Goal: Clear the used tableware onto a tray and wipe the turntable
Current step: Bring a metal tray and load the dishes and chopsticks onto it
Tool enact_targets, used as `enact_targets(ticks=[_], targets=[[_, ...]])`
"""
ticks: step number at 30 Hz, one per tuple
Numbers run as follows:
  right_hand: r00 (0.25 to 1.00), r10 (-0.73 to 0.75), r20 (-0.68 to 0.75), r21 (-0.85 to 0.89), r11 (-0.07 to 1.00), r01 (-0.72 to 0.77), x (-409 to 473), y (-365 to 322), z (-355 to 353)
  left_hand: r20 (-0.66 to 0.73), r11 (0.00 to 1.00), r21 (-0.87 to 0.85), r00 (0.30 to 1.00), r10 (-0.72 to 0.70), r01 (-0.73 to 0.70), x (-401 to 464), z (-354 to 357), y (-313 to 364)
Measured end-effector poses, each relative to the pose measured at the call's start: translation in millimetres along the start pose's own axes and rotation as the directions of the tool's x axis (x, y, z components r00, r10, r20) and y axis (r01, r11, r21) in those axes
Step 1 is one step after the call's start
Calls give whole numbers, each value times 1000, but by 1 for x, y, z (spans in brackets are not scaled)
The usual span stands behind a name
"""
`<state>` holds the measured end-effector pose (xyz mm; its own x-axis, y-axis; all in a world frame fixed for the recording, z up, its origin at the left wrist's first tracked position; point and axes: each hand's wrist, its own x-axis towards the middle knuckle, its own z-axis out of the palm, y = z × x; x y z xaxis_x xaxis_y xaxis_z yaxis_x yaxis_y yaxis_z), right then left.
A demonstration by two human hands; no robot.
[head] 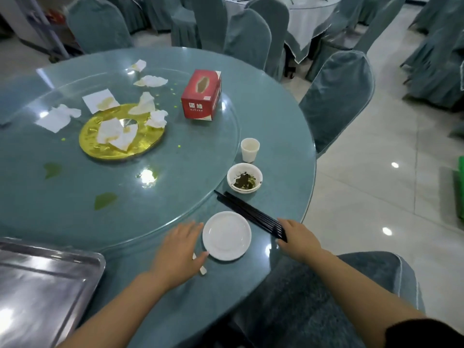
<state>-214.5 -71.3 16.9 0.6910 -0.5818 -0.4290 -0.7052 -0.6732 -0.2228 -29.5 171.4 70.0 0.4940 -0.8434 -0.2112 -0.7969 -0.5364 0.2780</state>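
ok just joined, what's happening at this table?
A person is clearing a used place setting. The left hand lies open against the rim of a small white plate; the right hand is at the near end of the black chopsticks. A dirty bowl and cup wait on the table. The metal tray holds nothing in view, and crumpled napkins litter the turntable.

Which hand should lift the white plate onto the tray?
Probably left. The left hand already touches the plate and is nearer the tray; the right hand rests on the chopsticks.
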Motion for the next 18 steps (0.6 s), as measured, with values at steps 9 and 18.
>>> enact_targets(ticks=[9,18], targets=[[997,-43,70,-203,978,57,33,-2,43,174,999,-33,985,4,1,27,18,-10],[999,-44,24,-261,964,49,5,-7,51,268,984,20,949,168,-179,63,26,-8]])
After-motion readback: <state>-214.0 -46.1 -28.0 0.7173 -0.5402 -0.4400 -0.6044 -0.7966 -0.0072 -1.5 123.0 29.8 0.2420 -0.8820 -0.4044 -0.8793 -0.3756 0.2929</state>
